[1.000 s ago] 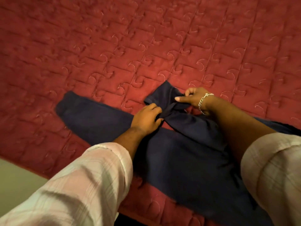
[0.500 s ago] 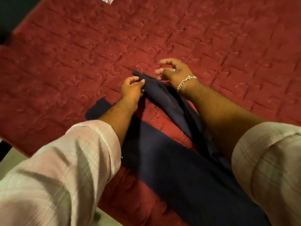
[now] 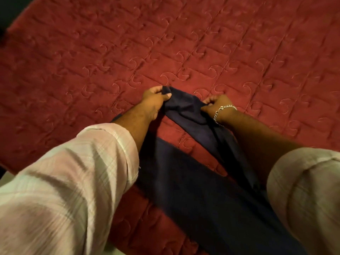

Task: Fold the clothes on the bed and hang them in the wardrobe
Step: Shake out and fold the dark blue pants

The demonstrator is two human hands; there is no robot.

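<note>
Your left hand [image 3: 153,100] has its fingers [image 3: 166,95] curled round the far hem of the dark navy trousers [image 3: 202,190], thumb side pinching the left corner of the raised leg end. Your right hand [image 3: 215,104] pinches the opposite corner of that same hem, fingers bunched tight on the cloth, with a silver chain bracelet [image 3: 223,112] at the wrist. Between the two hands the hem sags in a shallow fold, lifted off the bed.

From that hem the held leg runs back toward 5 o'clock, passing under your right forearm. The second leg lies flat on the red quilted bedspread [image 3: 184,43], its end hidden behind your left forearm near 9 o'clock of the hands. The two legs meet lower down, and the body of the trousers widens toward 5 o'clock and runs out of view at the bottom edge. So the long axis goes from 11 o'clock at the hem to 5 o'clock at the waist end.

Your rolled pale plaid sleeves [image 3: 82,172] fill the lower corners.
</note>
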